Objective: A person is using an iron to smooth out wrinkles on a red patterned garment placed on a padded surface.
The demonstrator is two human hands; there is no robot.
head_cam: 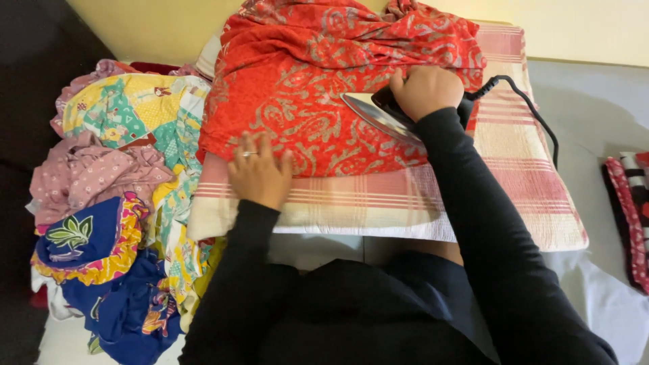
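Note:
A red patterned cloth lies spread and partly bunched over a pink-and-cream striped pad. My right hand grips the handle of a clothes iron, whose silver soleplate rests on the cloth with its tip pointing left. Flat at the cloth's near edge lies my left hand, a ring on one finger, pressing the fabric down. Both arms wear black sleeves.
A heap of colourful clothes lies at the left. The iron's black cord loops across the pad to the right. A red-and-black folded cloth sits at the right edge. A yellow wall runs along the back.

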